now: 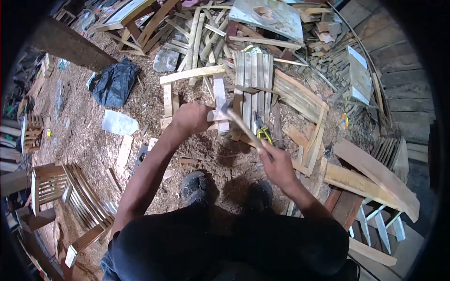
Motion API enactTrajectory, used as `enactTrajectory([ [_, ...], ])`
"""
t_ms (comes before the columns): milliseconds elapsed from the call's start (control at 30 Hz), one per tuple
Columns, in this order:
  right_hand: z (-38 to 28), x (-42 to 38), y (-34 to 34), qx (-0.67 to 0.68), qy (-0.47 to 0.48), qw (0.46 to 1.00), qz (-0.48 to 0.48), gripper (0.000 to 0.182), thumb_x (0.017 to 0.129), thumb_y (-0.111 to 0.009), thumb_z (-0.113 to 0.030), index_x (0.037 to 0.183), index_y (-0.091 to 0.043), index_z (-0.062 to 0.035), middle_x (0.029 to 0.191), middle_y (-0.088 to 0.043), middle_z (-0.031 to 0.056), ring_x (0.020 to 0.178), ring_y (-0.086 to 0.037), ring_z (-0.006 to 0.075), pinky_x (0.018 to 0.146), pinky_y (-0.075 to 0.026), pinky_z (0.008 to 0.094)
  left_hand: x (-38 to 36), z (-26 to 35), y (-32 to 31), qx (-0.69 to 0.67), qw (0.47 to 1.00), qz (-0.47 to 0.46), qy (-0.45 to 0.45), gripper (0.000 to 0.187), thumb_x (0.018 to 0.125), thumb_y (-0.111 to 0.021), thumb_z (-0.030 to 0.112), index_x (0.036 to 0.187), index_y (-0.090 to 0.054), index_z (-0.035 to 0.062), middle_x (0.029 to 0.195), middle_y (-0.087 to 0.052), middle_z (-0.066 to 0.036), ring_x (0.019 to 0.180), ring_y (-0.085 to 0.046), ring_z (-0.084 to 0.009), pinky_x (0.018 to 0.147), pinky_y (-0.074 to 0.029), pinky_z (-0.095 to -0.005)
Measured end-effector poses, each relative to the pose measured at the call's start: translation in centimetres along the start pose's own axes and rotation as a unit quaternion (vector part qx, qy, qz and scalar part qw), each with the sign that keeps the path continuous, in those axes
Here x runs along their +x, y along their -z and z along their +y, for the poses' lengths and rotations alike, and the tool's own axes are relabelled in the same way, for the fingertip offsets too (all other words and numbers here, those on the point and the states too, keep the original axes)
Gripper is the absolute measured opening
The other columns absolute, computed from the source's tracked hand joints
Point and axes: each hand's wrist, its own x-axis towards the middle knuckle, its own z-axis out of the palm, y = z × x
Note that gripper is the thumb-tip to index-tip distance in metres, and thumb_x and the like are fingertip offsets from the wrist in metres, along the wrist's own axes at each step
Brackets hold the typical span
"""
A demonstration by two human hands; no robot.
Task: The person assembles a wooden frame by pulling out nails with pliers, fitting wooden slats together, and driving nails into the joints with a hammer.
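My right hand (277, 165) is wrapped round the lower end of a hammer's wooden handle (243, 127). The hammer's dark head (226, 107) is at the right end of a short pale wood piece (216, 115). My left hand (190, 118) is closed on the other end of that piece, its fingers mostly hidden from above. The piece crosses a light upright slat (220, 91) beside a partly built wooden frame (192, 74). Pliers with yellow-and-black handles (265, 136) lie just beyond my right hand.
Slatted boards (254, 70) stand ahead, with another wooden frame (300, 96) to their right. A black plastic bag (115, 82) and white sheet (120, 122) lie on the shaving-covered floor. Chair-like slatted pieces (84, 192) rest at left; curved planks (375, 175) are stacked at right.
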Motion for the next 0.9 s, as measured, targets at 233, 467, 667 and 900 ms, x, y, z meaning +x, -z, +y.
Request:
enactTrajectory([
  [233, 0.3, 3.3, -3.4, 0.318, -0.263, 0.911, -0.009, 0.036, 0.086, -0.07, -0.033, 0.093, -0.052, -0.0033, 0.079, -0.056, 0.0004, 0.071, -0.053, 0.0081, 0.065, -0.046, 0.0246, -4.3, 3.5, -1.6, 0.018, 0.999, -0.031, 0.031, 0.034, 0.079, -0.067, 0.026, 0.109, -0.062, 0.0112, 0.078, -0.069, -0.014, 0.067, -0.069, -0.0287, 0.058, -0.056, -0.0403],
  [467, 1.1, 3.8, -6.1, 0.353, -0.064, 0.933, -0.005, 0.037, 0.081, -0.076, -0.016, 0.106, -0.055, 0.0002, 0.094, -0.063, 0.0059, 0.087, -0.06, 0.0116, 0.079, -0.049, 0.0269, -9.2, 4.8, -5.0, -0.055, 0.993, 0.084, -0.06, 0.053, 0.073, -0.068, 0.019, 0.121, -0.054, 0.0032, 0.124, -0.058, -0.019, 0.116, -0.056, -0.0295, 0.099, -0.044, -0.0414],
  [667, 2.6, 2.2, -8.3, 0.362, -0.041, 0.93, -0.055, 0.031, 0.079, -0.075, -0.011, 0.103, -0.06, 0.002, 0.096, -0.064, 0.0058, 0.088, -0.06, 0.0128, 0.081, -0.048, 0.028, -11.9, 5.0, -5.1, -0.075, 0.992, 0.062, -0.078, 0.064, 0.077, -0.07, 0.024, 0.133, -0.046, 0.004, 0.136, -0.048, -0.017, 0.128, -0.045, -0.0301, 0.109, -0.032, -0.0429],
  [900, 2.8, 2.0, -7.7, 0.388, -0.057, 0.916, -0.088, 0.031, 0.082, -0.072, -0.009, 0.108, -0.059, 0.0031, 0.099, -0.063, 0.0056, 0.091, -0.057, 0.0109, 0.083, -0.046, 0.0284, -20.1, -3.6, 3.8, -0.485, 0.859, -0.117, 0.113, 0.05, 0.08, -0.073, 0.035, 0.114, -0.059, 0.0005, 0.099, -0.066, -0.014, 0.086, -0.067, -0.0239, 0.077, -0.054, -0.0379],
])
